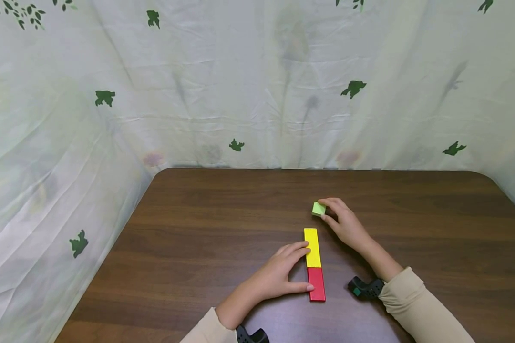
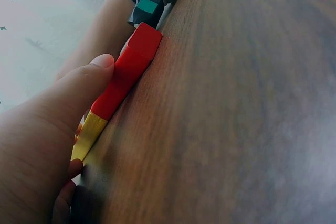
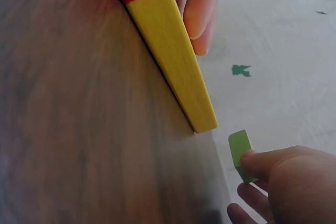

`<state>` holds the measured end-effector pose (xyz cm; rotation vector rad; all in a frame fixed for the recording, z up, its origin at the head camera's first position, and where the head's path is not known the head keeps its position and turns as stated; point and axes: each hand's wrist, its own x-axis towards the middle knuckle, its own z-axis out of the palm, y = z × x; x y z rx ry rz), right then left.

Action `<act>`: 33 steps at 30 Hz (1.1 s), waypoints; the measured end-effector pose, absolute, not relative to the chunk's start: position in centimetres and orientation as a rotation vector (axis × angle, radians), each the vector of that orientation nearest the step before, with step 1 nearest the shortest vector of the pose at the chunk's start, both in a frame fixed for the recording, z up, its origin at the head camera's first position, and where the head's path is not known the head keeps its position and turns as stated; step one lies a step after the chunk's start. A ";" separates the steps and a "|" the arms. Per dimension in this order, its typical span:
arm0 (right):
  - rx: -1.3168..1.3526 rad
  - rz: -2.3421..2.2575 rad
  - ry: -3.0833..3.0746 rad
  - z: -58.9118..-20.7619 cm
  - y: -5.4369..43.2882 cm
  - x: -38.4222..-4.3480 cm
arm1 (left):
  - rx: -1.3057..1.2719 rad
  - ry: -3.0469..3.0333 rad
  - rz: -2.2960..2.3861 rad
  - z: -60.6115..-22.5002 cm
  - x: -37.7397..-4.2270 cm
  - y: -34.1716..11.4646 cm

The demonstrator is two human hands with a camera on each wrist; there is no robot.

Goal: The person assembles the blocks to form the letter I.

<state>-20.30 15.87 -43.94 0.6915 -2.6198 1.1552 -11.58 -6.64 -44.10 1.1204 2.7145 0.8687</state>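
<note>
A yellow block (image 1: 312, 248) and a red block (image 1: 316, 284) lie end to end on the table, forming one straight strip. My left hand (image 1: 279, 274) rests along the strip's left side, fingertips at the yellow block and thumb against the red one. The left wrist view shows the thumb (image 2: 102, 65) pressing the side of the red block (image 2: 128, 72). Beyond the yellow end, my right hand (image 1: 347, 224) pinches a small light green block (image 1: 319, 209) between thumb and fingers. In the right wrist view, the green block (image 3: 240, 153) is apart from the yellow block (image 3: 176, 61).
Dark brown wood covers the tabletop (image 1: 189, 247), which has rounded far corners. Behind and left of it hangs a pale curtain (image 1: 240, 85) with green leaf prints. Dark wrist devices sit at the right cuff (image 1: 401, 293) and the left cuff (image 1: 212, 328).
</note>
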 end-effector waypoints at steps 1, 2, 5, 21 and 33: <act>0.696 1.151 -2.622 -44.0 15.8 -20.3 | 1.120 2.714 0.868 -44.1 -11.6 -6.6; 0.701 1.150 -2.624 -44.0 15.7 -20.3 | 1.119 2.714 0.868 -44.1 -11.6 -6.6; 0.707 1.151 -2.638 -44.0 15.6 -20.3 | 1.116 2.712 0.869 -44.0 -11.6 -6.7; 0.741 1.182 -2.672 -44.2 14.9 -20.5 | 1.130 2.724 0.860 -44.1 -11.6 -6.6; 0.732 1.184 -2.721 -44.2 14.7 -20.4 | 1.135 2.710 0.870 -44.0 -11.6 -6.6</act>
